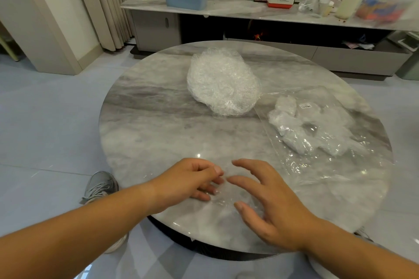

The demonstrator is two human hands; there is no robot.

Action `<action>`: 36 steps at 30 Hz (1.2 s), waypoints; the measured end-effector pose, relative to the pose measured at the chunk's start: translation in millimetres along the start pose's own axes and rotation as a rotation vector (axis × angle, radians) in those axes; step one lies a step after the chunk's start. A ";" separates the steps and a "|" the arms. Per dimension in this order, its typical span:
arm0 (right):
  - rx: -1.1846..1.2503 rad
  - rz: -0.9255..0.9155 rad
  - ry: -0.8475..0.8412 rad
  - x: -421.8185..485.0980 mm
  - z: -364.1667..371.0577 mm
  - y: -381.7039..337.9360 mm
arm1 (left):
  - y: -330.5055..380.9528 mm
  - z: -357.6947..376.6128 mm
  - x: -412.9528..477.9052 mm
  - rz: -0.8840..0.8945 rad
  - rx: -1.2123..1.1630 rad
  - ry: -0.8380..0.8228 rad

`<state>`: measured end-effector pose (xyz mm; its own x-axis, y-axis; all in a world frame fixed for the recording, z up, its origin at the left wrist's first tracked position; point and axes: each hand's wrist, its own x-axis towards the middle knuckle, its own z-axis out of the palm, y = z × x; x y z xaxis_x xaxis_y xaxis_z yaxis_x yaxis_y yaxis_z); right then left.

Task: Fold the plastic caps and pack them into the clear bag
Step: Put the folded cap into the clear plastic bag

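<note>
Left hand (192,179), right hand (267,199) sit near clear bag (317,174) holding folded caps (294,136).

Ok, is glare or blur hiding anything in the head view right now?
Head view: glare spots on the table by the left hand and on the clear bag; the shelf is smeared at its right end, its edge bowed by the wide lens; the cap by the right hand barely shows.
</note>
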<state>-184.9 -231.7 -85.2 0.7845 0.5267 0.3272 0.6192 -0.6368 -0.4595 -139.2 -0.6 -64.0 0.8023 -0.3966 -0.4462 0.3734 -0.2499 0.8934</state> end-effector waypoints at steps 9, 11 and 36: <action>-0.115 -0.030 -0.157 -7.3 2.3 3.3 | 7.4 -1.8 4.3 -0.057 0.079 -0.082; -0.175 -0.062 -0.184 -11.0 1.7 2.6 | 7.7 -0.7 6.4 -0.049 0.103 -0.068; 0.475 0.615 0.094 -18.6 -20.7 3.3 | 21.4 18.4 36.3 -0.131 0.026 0.138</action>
<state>-196.7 -255.2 -75.8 0.9947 0.0940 -0.0420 0.0081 -0.4783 -0.8782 -110.7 -36.6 -62.1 0.8046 -0.2344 -0.5456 0.4680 -0.3152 0.8256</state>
